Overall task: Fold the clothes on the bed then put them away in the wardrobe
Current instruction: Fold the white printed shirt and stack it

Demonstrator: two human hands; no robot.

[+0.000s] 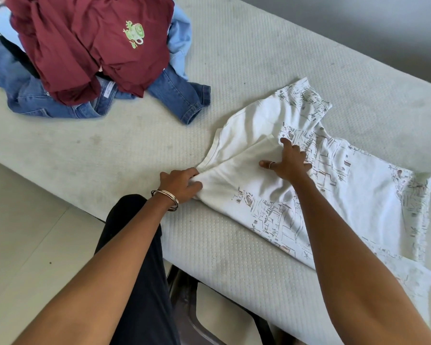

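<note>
The white printed shirt (316,185) lies spread on the near part of the bed (234,58), its lower right corner draped over the near edge; your left hand (181,184) pinches its bunched end while your right hand (288,161) presses flat with fingers splayed. Pull too hard toward yourself and the shirt could slide off that edge. There is bare mattress between it and the pile of clothes (90,53) at the far left, room enough to fold.

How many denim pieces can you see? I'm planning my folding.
2: dark jeans under the maroon shirt, pale denim behind it. The pile may hide more.
</note>
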